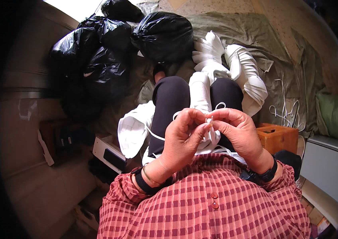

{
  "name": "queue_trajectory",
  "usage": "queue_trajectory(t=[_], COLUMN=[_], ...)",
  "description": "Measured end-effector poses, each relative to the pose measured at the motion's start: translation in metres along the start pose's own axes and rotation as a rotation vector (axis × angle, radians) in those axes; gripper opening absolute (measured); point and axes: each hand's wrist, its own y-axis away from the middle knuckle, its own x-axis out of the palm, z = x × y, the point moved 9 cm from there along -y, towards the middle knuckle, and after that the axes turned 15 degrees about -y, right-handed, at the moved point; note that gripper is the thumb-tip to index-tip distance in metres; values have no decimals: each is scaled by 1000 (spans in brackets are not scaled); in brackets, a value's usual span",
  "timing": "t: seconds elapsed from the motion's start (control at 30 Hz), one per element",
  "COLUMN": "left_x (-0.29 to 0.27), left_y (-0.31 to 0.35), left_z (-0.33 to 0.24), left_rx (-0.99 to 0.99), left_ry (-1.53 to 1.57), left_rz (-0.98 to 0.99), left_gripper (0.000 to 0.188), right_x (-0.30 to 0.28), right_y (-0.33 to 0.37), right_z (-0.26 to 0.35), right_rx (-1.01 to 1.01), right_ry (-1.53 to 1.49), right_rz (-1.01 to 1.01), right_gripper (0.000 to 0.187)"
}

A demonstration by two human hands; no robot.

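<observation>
My left hand [183,135] and my right hand [238,129] meet above my lap. Each has its thumb and index finger pinched on a thin white cord [213,137], and the fingertips nearly touch. Parts of the cord loop up behind the fingers and hang below them; the exact point of the pinch is partly hidden. Between my thighs lies a long rolled stack of white fabric pieces [199,89]. Another white fabric piece [134,129] hangs beside my left thigh. More white cord lies across my lap.
Several full black bags [163,36] stand at the far left on a green-brown cloth [248,32]. Bent stacks of white pieces [250,75] lie past my right knee. To the right are a tangle of cord [288,113], a wooden box [280,137] and a grey case [330,167].
</observation>
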Motion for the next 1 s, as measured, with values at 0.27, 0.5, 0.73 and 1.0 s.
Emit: queue_trajectory(t=[0.27,0.5,0.73,1.0], left_x=[4,-6,-134,-68], left_y=[1,10,98,75], left_z=[17,19,-119,-212], left_rx=[-143,-201,243,690], left_ry=[149,234,1057,261], left_rz=[76,82,943,358], left_gripper=[11,8,12,22], right_x=[-4,16,1,-2], right_y=[2,-4,-11,-8], right_z=[-4,36,-11,-56], right_rx=[72,-376,-443,-498], right_ry=[-9,1030,1055,847], right_rz=[-29,307,410,191], right_gripper=[38,87,97,76])
